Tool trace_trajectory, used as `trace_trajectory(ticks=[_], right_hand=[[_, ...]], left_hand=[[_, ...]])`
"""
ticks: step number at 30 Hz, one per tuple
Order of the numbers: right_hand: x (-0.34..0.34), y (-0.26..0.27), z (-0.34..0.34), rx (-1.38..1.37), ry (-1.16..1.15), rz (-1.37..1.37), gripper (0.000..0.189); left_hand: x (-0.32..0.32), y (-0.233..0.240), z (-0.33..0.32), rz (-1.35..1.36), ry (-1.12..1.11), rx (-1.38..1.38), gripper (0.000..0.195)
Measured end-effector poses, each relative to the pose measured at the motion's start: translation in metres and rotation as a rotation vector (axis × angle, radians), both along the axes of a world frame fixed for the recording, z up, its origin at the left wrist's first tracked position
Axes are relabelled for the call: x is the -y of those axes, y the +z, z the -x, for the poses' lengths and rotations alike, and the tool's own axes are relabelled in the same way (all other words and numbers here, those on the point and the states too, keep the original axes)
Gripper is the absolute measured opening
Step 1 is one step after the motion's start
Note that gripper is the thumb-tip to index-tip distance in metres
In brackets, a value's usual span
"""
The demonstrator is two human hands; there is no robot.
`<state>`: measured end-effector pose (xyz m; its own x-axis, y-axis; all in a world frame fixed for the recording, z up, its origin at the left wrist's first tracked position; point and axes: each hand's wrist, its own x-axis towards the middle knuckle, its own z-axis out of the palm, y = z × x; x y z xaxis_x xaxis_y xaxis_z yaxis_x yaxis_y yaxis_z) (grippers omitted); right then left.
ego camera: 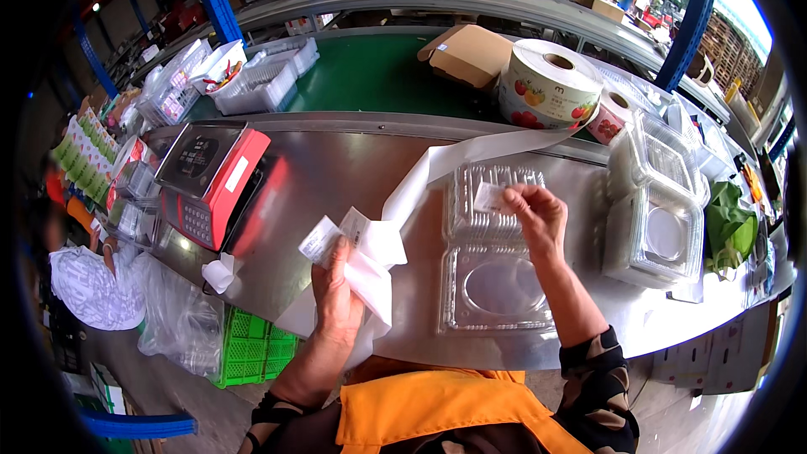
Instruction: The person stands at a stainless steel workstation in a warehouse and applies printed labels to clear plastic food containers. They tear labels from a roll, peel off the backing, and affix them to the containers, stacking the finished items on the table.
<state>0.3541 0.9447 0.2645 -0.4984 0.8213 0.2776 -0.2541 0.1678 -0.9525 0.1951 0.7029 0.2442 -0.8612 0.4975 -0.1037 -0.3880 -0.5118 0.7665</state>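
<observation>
My left hand (338,299) grips a crumpled white label strip (373,271) with printed labels at its top end. The strip's backing runs up and right to a large label roll (550,85) printed with tomatoes. Between thumb and finger, my right hand (541,214) pinches one small printed label (490,197). That label is over the ridged lid half of an opened clear plastic clamshell container (495,290), which lies flat on the steel table (403,167). Two stacks of clear clamshells (659,227) stand to the right of my right hand.
A red weighing scale (211,183) stands at the left. Behind the table runs a green belt (365,72) bearing plastic tubs (265,79) and a cardboard box (470,57). Another person (94,284) is at the far left, near a green crate (252,347).
</observation>
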Motion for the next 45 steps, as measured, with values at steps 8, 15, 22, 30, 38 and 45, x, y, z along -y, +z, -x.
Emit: trace_trajectory(ticks=[8, 15, 22, 30, 38, 45], right_hand=[[-0.109, -0.039, 0.026, 0.69, -0.123, -0.224, 0.037], [-0.092, -0.034, 0.011, 0.801, -0.635, -0.766, 0.035], [0.083, 0.012, 0.01, 0.17, 0.665, -0.221, 0.074], [0.122, 0.011, 0.014, 0.153, 0.621, -0.106, 0.023], [0.091, 0.017, 0.004, 0.234, 0.736, -0.111, 0.028], [-0.113, -0.005, -0.014, -0.023, -0.362, 0.061, 0.024]], left_hand=[[-0.001, 0.021, 0.013, 0.1, 0.191, -0.53, 0.017], [-0.02, 0.031, -0.006, 0.21, -0.065, -0.751, 0.013], [-0.031, 0.041, -0.018, 0.121, -0.172, -0.722, 0.024], [-0.025, 0.057, -0.006, -0.003, -0.711, -0.56, 0.078], [-0.048, 0.046, -0.013, -0.046, -0.852, -0.279, 0.041], [-0.135, 0.119, 0.049, 0.008, -0.594, -0.578, 0.016]])
